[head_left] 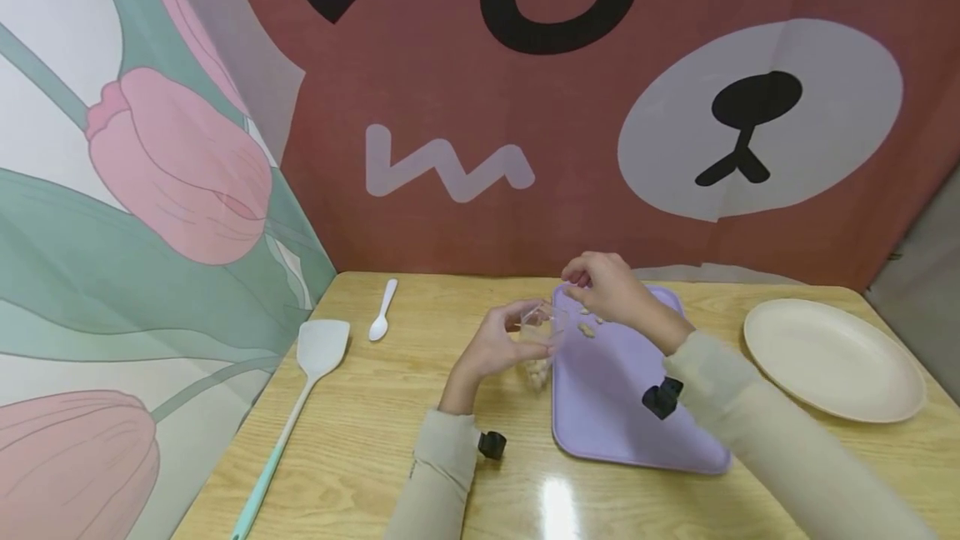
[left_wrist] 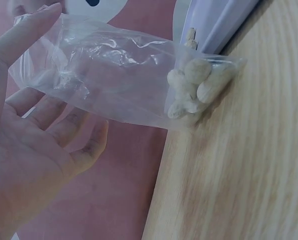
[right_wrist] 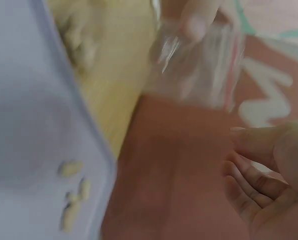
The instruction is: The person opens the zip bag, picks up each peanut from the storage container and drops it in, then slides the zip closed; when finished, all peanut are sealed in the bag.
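Right sleeve (head_left: 780, 436): beige, reaching across the right side of the tray (head_left: 615, 415)
Left hand (head_left: 501, 340): grip clamped on the upper part of the bag (left_wrist: 124, 75)
Bag: clear, crinkled, shiny; just left of the tray, with peanuts (left_wrist: 203, 90) bunched in its bottom
Peanuts: pale tan, lumpy
Tray: purple, holding a few loose peanuts (head_left: 587, 330) toward its far end
Right hand (head_left: 611, 286): above the tray's far end, grip slightly apart, fingers bent
Plate (head_left: 832, 357): cream, on the tabletop (head_left: 360, 423)

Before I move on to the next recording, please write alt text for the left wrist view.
A left hand holds a clear plastic bag, with peanuts gathered at its far end. A wooden table fills the right side, with part of a pale purple tray at the top.
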Motion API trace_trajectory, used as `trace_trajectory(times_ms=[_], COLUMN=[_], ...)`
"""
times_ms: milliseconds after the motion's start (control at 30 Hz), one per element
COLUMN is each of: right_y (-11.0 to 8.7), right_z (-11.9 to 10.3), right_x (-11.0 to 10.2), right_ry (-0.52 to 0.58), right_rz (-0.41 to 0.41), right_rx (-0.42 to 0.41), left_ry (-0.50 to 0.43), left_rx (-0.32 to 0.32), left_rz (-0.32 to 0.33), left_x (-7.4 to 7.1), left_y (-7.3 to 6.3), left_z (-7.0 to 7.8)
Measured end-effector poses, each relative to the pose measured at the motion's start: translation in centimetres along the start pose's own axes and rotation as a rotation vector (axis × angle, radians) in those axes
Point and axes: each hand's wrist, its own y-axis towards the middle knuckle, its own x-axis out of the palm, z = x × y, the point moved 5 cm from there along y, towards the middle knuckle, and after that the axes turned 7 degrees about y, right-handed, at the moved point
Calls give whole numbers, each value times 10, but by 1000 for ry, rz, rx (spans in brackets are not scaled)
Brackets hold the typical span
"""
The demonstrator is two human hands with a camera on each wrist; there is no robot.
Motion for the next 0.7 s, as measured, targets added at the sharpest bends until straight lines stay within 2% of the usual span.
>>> trace_trajectory(times_ms=[167, 333, 533, 700], right_y=[-6, -17, -28, -35], right_z=[45, 83, 115, 131], right_x=[-1, 7, 24, 36], right_ry=[-12, -56, -112, -112], right_rz=[19, 11, -49, -88], right_rx=[99, 180, 246, 268], left_ry=[1, 6, -6, -7], left_rx=[-7, -2, -18, -19], left_rz=[3, 7, 0, -4], left_x=[1, 1, 1, 1], left_y=[0, 1, 0, 0], left_z=[-1, -2, -3, -3])
